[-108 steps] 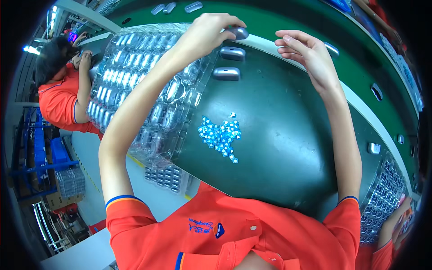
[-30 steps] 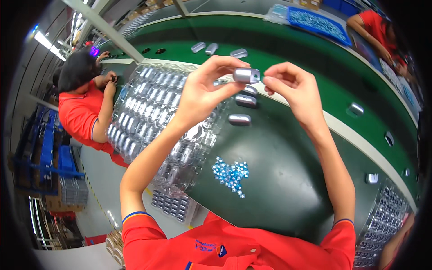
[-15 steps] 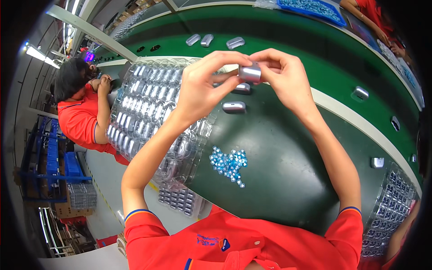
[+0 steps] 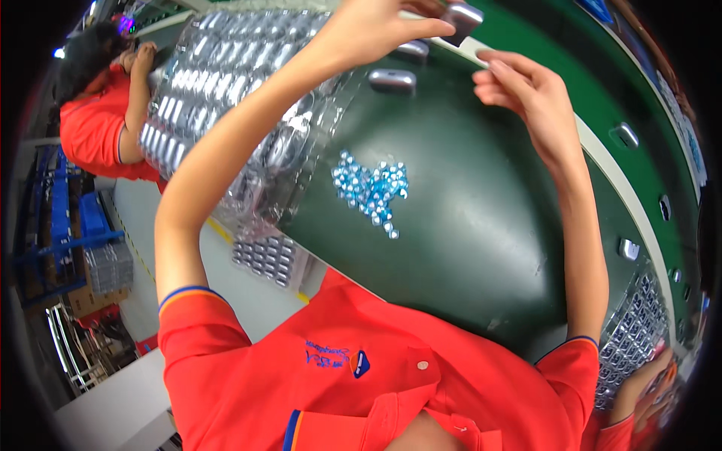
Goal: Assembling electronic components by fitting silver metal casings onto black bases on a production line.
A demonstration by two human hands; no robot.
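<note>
Change: my hands met on the silver case (image 4: pixel 464 19) half a second ago; now they are apart, my left hand (image 4: pixel 382 30) alone pinching it near the worktop's (image 4: pixel 466 210) far edge, my right hand (image 4: pixel 529 86) empty and half-curled, so one grip carries it. Clear plastic tray (image 4: pixel 329 135) at left holds rows of silver cases; blue pieces (image 4: pixel 370 186) lie loose, uncontained.

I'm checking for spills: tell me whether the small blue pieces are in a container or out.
Out, loose: the small blue pieces lie clustered on the dark green tabletop, with no container around them.
</note>
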